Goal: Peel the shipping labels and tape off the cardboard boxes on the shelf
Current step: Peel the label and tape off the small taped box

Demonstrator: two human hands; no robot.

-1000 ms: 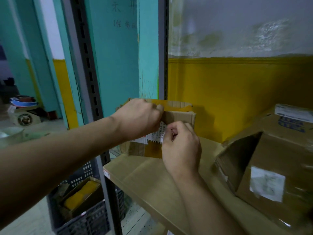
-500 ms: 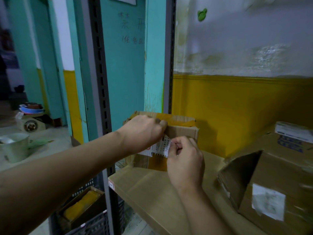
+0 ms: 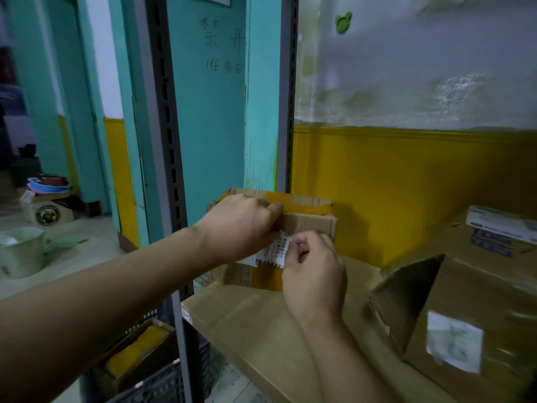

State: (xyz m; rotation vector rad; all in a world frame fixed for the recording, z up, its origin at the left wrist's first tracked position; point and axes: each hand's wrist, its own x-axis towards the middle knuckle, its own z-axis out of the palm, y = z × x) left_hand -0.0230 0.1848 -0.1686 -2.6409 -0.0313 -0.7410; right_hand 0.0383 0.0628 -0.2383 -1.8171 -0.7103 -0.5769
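Barely started, judging by what's on view. Shelf (image 3: 255, 324) board runs from centre frame down to 5 o'clock and carries two cardboard boxes.

Large box (image 3: 479, 292) sits at 4 o'clock, one end gaping open, nobody touching it. White label (image 3: 453, 341) on its near face looks fully stuck. Printed label (image 3: 502, 225) on its top, at 3 o'clock, also in place. Any tape on it is too blurred to tell.

Small box (image 3: 308, 223) is at centre frame, on the shelf's 11 o'clock corner, just beside the grey upright (image 3: 167, 170).

Left hand (image 3: 241, 228) is at 9 o'clock of the small box, grip clenched over its top front edge, bracing it. Right hand (image 3: 313, 274) is at 5 o'clock of it, grip pinching the right edge of the shipping label (image 3: 274, 251) between thumb and forefinger.

Shipping label is on the small box's front face, between the two hands. Its right edge looks lifted and curled off the cardboard. Its left part is hidden under the left hand, so can't tell how much is stuck.

Yellow tape (image 3: 299, 200) lies across the small box top at 12 o'clock. Lower tape strip (image 3: 270, 279) is on the front at 6 o'clock. Both are in place.

Judgement: one label mid-peel, nothing seen fully off. Left to do: finish this label, both yellow strips, then the large box's two labels
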